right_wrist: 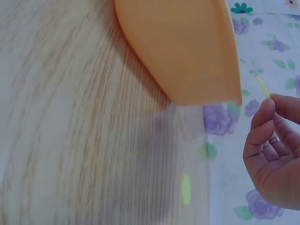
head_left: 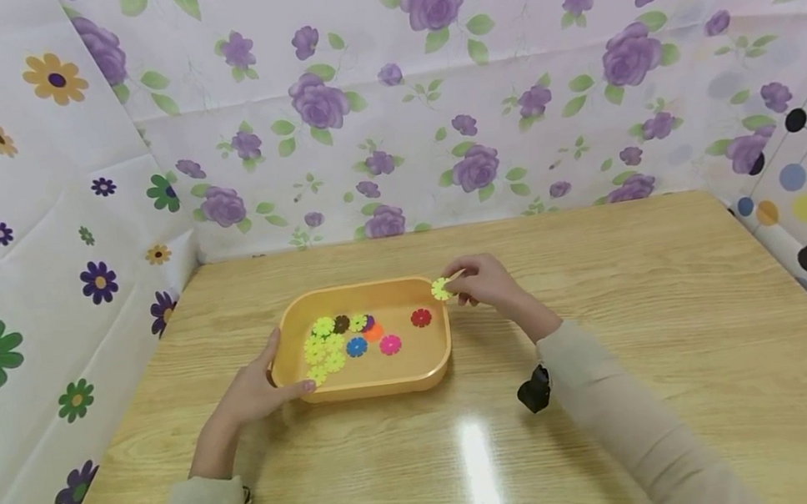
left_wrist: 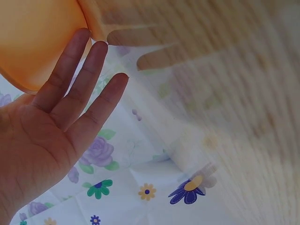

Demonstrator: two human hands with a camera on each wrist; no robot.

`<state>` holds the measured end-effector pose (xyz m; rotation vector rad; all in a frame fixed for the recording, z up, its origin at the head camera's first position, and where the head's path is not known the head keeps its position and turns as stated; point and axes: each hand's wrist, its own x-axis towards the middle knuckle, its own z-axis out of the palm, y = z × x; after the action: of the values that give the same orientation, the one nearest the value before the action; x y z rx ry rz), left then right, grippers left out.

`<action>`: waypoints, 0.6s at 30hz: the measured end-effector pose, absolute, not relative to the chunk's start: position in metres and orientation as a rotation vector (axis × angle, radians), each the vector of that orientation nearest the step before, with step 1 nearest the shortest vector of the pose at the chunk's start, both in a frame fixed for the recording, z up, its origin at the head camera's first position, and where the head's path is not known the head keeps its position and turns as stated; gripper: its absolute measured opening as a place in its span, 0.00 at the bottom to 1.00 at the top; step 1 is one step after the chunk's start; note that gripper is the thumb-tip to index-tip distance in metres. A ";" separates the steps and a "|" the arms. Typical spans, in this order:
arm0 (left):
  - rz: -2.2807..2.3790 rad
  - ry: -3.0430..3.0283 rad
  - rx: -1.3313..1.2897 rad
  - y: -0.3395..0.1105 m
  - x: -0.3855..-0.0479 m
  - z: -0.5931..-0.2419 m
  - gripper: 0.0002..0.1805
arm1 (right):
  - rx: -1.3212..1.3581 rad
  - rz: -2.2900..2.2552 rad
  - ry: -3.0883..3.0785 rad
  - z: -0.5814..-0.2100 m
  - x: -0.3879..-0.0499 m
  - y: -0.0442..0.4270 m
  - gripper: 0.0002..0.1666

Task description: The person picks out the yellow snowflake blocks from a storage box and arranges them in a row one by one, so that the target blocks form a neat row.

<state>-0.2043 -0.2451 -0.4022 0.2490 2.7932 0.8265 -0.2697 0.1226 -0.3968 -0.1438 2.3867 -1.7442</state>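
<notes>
A shallow orange plastic tray (head_left: pixel 382 389) stands on the table, holding flower-shaped plastic discs. Yellow-green discs (head_left: pixel 315 349) cluster at its left; a blue disc (head_left: pixel 356 347), a pink disc (head_left: pixel 390 344) and a red disc (head_left: pixel 421 317) lie further right. My left hand (head_left: pixel 257 386) rests against the tray's left end, thumb over the near rim; in the left wrist view its fingers (left_wrist: pixel 86 86) are straight, by the outer wall. Above the tray's far right corner, my right hand (head_left: pixel 481 280) pinches a yellow-green disc (head_left: pixel 441 288) between thumb and forefinger. The right wrist view shows this disc (right_wrist: pixel 262 87) edge-on.
The glossy wooden table (head_left: pixel 643 298) reflects light near its front. Behind it hangs a floral cloth (head_left: pixel 377 163), with patterned sheets at both sides. A black device (head_left: pixel 535 389) is on my right wrist. A yellow-green patch (right_wrist: pixel 186 189) appears on the tabletop, perhaps a reflection.
</notes>
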 end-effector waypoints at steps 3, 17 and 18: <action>0.824 2.793 0.248 -0.244 -0.204 -0.402 0.60 | -0.130 -1.740 2.393 -0.400 -0.271 0.134 0.14; 0.846 2.803 0.272 -0.244 -0.203 -0.402 0.60 | 0.002 -1.658 2.448 -0.407 -0.273 0.178 0.17; 0.844 2.802 0.272 -0.243 -0.203 -0.402 0.60 | 0.003 -1.651 2.454 -0.408 -0.273 0.181 0.17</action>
<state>-0.2033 -0.2435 -0.4024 0.2718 2.8023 0.8439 -0.2729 0.1809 -0.4085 0.0029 2.4539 -1.6508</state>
